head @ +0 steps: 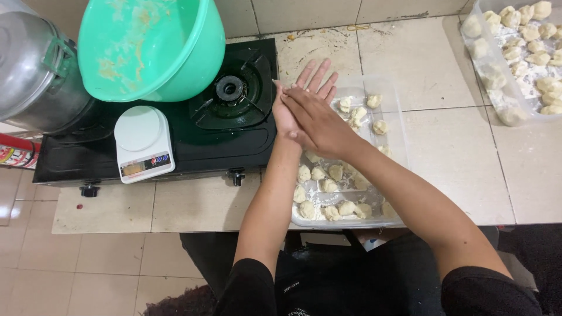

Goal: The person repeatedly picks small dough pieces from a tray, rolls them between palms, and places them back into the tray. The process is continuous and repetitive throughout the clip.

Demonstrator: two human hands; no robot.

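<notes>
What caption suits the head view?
Right hand pressed flat over left hand above a clear tray of dough pieces, beside a stove.

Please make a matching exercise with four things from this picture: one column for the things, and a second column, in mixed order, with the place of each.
Things:
1. round green plastic bowl
2. white kitchen scale
3. clear plastic tray of dough pieces
4. large metal pot

Places:
A. under the pressed-together hands
B. far left edge
C. on the left burner of the black stove
D. on the stove's front, below the bowl

Pairs: 1-C, 2-D, 3-A, 4-B
</notes>
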